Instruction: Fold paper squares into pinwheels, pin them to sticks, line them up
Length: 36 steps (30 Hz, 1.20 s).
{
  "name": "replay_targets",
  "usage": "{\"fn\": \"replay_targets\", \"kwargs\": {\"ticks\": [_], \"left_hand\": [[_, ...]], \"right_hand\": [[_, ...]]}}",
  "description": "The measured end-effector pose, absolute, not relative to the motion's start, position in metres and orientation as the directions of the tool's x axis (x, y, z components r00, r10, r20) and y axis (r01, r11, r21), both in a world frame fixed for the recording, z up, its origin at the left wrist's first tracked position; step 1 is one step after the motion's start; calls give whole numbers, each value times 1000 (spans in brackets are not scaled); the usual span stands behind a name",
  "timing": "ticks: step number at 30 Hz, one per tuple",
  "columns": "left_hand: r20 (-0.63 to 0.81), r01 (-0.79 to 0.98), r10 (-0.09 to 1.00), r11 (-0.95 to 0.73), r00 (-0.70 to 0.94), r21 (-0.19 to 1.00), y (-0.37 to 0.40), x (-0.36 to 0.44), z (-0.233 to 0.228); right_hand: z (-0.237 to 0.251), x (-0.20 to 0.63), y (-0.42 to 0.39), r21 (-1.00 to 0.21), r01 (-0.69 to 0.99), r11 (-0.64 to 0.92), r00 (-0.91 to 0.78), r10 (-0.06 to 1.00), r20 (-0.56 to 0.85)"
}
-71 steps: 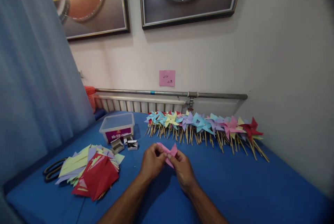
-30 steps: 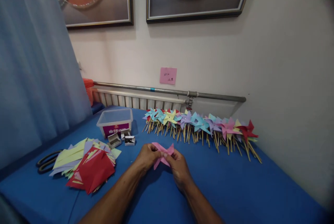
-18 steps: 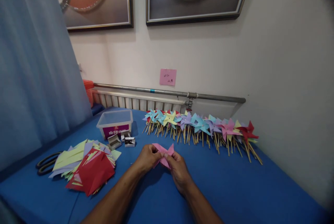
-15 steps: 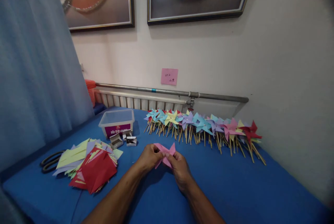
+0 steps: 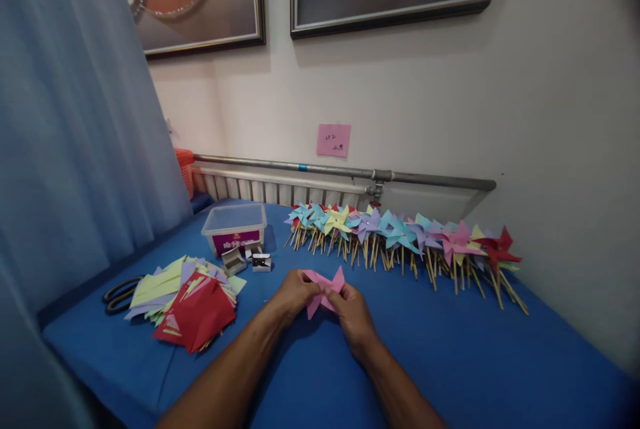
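Note:
A pink paper pinwheel (image 5: 330, 281), its points folded in toward the middle, is held over the blue cloth between my two hands. My left hand (image 5: 296, 294) pinches it from the left side, fingers closed on the paper. From the right, my right hand (image 5: 356, 317) is closed on it too, with thumb and fingertips near its centre. No stick shows on this pinwheel, and whatever lies under the fingertips is hidden. Farther back, a long row of finished pinwheels (image 5: 400, 234) on thin sticks lies along the wall side in several colours.
On the left lie a pile of cut paper (image 5: 200, 312), with red sheets on top, and black-handled scissors (image 5: 119, 296). Small open boxes (image 5: 261, 262) stand before a clear plastic tub (image 5: 235, 222). A metal pipe (image 5: 330, 169) runs along the wall; a blue curtain (image 5: 75, 116) hangs at left.
The view has shifted slightly, so the table's things appear farther right and a little higher. Both hands still hold the pink pinwheel, with the fingers slightly shifted on it.

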<state>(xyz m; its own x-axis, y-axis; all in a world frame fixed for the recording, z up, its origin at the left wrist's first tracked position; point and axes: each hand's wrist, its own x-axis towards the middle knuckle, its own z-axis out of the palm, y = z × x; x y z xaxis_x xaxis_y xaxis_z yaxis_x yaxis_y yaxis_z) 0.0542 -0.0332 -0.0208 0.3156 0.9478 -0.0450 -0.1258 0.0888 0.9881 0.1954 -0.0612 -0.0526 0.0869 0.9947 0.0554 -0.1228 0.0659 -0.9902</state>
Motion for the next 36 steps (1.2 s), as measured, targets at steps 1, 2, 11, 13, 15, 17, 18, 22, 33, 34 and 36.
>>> {"fn": "replay_targets", "kwargs": {"ticks": [1,2,11,13,15,17,18,22,33,34,36], "left_hand": [[-54,-128,949,97,309,987,-34,55,-20],[-60,-133,951,105,303,986,-34,55,-20],[-71,-189,951,133,302,973,-37,54,-15],[-50,-204,954,114,294,972,-36,53,-17],[-18,-210,959,80,281,974,-35,54,-20],[2,-206,964,55,265,977,-34,56,-21],[8,-202,967,45,254,978,-33,58,-21],[-16,-131,988,36,151,991,-34,62,-16],[489,850,866,-333,105,409,-151,-45,-56],[520,898,849,-301,98,322,-156,-58,-56],[541,957,836,-221,89,185,-158,-80,-51]], "right_hand": [[-52,196,-61,-992,-100,73,94,993,64],[-51,196,-62,-992,-100,82,92,993,73],[-46,196,-62,-960,-269,72,58,997,59],[-46,196,-61,-954,-289,74,75,996,55],[-45,195,-61,-949,-306,71,70,996,52],[-43,195,-62,-948,-312,60,52,998,46],[-42,195,-63,-949,-310,51,46,998,39],[-39,197,-65,-951,-307,22,66,998,2],[-47,203,-58,-944,-329,-20,85,995,-50],[-47,203,-57,-948,-317,-27,84,995,-57],[-47,203,-57,-954,-298,-41,90,994,-70]]}}
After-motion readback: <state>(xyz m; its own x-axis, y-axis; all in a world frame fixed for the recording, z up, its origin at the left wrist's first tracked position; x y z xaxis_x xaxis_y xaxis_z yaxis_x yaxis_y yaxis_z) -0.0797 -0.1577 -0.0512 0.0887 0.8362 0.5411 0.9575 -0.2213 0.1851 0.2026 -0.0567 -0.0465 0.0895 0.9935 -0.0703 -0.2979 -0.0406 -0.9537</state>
